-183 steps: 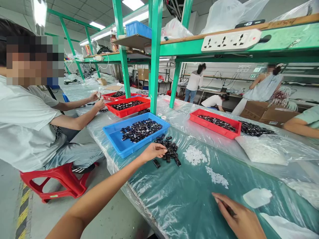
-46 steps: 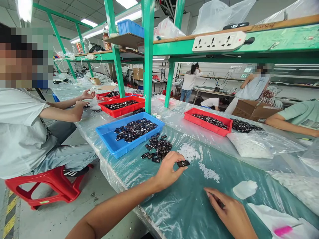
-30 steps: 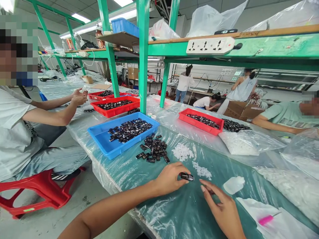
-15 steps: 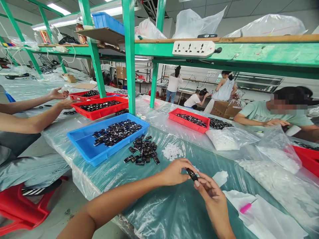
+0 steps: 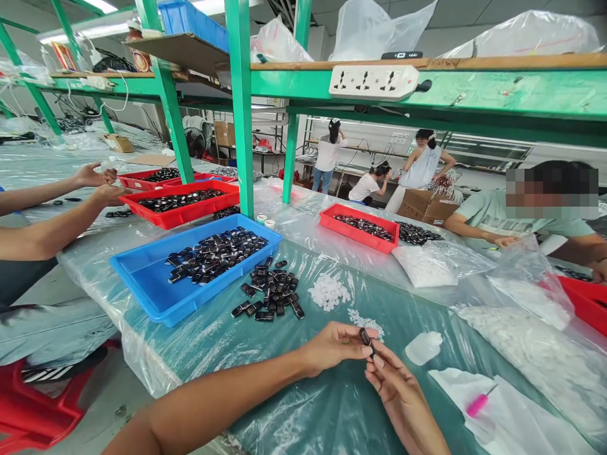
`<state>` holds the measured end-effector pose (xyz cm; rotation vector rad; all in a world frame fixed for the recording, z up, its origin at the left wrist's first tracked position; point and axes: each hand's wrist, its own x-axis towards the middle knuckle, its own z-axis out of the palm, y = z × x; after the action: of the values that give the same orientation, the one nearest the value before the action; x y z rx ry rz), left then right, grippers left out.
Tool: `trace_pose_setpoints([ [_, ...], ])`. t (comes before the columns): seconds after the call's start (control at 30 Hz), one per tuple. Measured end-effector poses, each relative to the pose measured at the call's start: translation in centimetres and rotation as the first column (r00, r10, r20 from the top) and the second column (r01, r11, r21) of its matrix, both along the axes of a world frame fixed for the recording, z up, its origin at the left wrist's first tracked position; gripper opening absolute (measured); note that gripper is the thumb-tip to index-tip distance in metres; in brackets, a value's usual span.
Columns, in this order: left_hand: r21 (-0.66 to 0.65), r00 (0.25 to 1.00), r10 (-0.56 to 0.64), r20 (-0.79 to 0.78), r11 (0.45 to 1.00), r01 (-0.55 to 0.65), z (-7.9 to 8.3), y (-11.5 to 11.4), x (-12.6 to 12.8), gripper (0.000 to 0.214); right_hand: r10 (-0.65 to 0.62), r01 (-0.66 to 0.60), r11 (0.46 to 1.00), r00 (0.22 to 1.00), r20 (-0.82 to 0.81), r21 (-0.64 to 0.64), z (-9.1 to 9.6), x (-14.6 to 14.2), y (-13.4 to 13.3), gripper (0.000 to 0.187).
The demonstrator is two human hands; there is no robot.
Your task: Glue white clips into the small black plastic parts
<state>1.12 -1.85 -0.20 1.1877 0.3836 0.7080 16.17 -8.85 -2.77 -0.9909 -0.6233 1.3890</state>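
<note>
Black piece (image 5: 365, 337) between both hands (image 5: 329, 347)

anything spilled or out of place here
Nothing clearly stands out. The black pieces outside the blue tray and the white bits lie loose on the table, but in separate piles, so they look set out rather than spilled. The held black piece is too small to check for damage.

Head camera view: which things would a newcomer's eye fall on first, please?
The large blue tray holding black pieces, left of centre, would probably draw the eye first. Next, at lower centre, the left hand and right hand meet at one small black piece. A bright pink handle stands out on white sheeting at lower right.
</note>
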Motion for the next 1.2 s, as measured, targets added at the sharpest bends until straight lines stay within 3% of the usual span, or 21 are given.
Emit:
trace_pose_setpoints([
  [0.1, 0.195, 0.995, 0.083, -0.064, 0.978, -0.069, 0.0, -0.2, -0.1, 0.044, 0.009, -0.01, 1.0, 0.997, 0.075, 0.025, -0.2, -0.2, 0.1, 0.03],
  [0.27, 0.546, 0.967, 0.224, -0.121, 0.829, -0.124, 1.2, -0.8, -0.6, 0.026, 0.069, -0.089, 0.995, 0.946, 0.317, 0.049, -0.1, 0.1, 0.0, 0.035],
  [0.4, 0.58, 0.95, 0.263, -0.169, 0.806, -0.12, 1.3, -1.0, -0.5, 0.027, -0.018, -0.025, 0.997, 0.864, 0.503, 0.078, -0.2, 0.9, 0.3, 0.038],
  [0.53, 0.565, 0.904, 0.37, -0.216, 0.802, -0.194, 0.1, -0.1, -0.3, 0.03, -0.142, 0.08, 0.989, 0.747, 0.649, 0.124, -0.5, 2.4, 0.5, 0.044],
  [0.67, 0.552, 0.868, 0.405, -0.286, 0.81, -0.196, -0.8, 0.8, -0.5, 0.032, -0.323, 0.259, 0.943, 0.567, 0.758, 0.208, 0.5, 2.9, 0.1, 0.042],
  [0.8, 0.58, 0.86, 0.389, -0.331, 0.802, -0.14, -0.5, 0.6, -0.8, 0.029, -0.566, 0.448, 0.792, 0.287, 0.773, 0.414, 2.2, 3.4, -0.4, 0.038],
  [0.87, 0.592, 0.849, 0.395, -0.352, 0.796, -0.125, -0.3, 0.3, -0.8, 0.023, -0.627, 0.487, 0.724, 0.17, 0.76, 0.488, 2.3, 4.5, -0.2, 0.042],
  [0.9, 0.591, 0.839, 0.399, -0.368, 0.798, -0.12, -0.3, 0.2, -0.8, 0.02, -0.621, 0.491, 0.719, 0.137, 0.771, 0.492, 2.1, 5.2, 0.0, 0.046],
  [0.93, 0.585, 0.831, 0.403, -0.383, 0.802, -0.119, -0.4, 0.1, -0.7, 0.019, -0.602, 0.484, 0.73, 0.121, 0.789, 0.483, 1.7, 6.1, 0.3, 0.05],
  [1.07, 0.503, 0.856, 0.362, -0.369, 0.852, -0.144, -1.3, 0.3, -0.3, 0.016, -0.365, 0.408, 0.874, 0.194, 0.91, 0.264, -0.6, 9.5, 1.7, 0.053],
  [1.2, 0.275, 0.931, 0.177, -0.319, 0.957, -0.088, -2.2, 0.8, -0.1, 0.028, -0.297, 0.346, 0.91, 0.167, 0.94, 0.226, -1.9, 10.7, 2.3, 0.04],
])
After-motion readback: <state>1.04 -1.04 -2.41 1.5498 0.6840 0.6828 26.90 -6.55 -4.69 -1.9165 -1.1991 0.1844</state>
